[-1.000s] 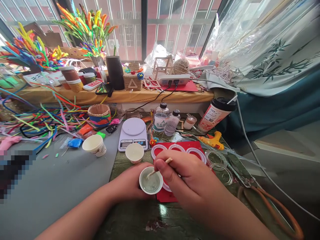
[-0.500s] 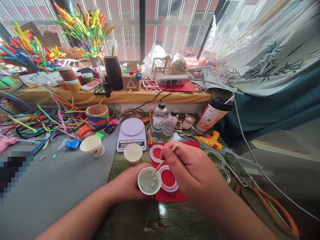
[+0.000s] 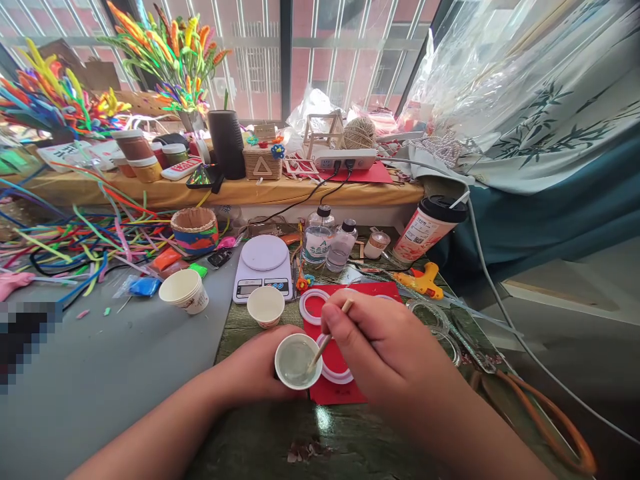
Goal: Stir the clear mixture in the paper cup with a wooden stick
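A paper cup of clear liquid is held in my left hand, whose fingers wrap round its far side, partly hidden. Pinched in my right hand is a thin wooden stick; its lower end dips into the liquid near the cup's right wall. Beneath and beside my right hand lie white ring-shaped moulds with red showing through, on a red sheet. An empty paper cup stands just beyond my left hand, in front of a digital kitchen scale.
Two clear bottles with black caps stand behind the moulds. A yellow glue gun and a lidded drink cup are at the right, scissors nearer. Stacked paper cups and tangled pipe cleaners occupy the left.
The stick's lower end has shifted right and slightly down within the cup, toward its wall. My right hand has moved slightly; the left hand and cup stay almost still.
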Demonstrator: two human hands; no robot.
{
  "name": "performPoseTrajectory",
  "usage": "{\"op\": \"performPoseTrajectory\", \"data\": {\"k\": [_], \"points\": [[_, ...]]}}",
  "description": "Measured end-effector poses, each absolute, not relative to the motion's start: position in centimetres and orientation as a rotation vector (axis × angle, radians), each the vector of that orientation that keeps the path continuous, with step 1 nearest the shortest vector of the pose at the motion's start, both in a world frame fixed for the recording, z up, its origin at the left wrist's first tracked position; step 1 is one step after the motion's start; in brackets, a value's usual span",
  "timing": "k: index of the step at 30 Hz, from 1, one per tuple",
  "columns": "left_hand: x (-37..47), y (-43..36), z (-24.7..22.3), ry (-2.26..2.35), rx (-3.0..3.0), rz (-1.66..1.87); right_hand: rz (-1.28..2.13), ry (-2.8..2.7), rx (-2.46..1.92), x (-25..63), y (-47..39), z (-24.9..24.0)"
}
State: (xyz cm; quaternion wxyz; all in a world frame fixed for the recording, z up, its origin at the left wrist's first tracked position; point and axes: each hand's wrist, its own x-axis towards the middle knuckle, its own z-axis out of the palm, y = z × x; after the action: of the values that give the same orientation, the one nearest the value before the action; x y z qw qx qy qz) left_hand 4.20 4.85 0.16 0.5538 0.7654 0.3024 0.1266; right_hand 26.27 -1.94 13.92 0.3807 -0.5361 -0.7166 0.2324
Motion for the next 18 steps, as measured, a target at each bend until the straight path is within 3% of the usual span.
{"op": "performPoseTrajectory", "data": {"k": [18], "points": [[4.23,4.86,-0.14,0.695,1.812,0.323,0.585,-1.811,-1.364,26.24,-1.92,13.5]]}}
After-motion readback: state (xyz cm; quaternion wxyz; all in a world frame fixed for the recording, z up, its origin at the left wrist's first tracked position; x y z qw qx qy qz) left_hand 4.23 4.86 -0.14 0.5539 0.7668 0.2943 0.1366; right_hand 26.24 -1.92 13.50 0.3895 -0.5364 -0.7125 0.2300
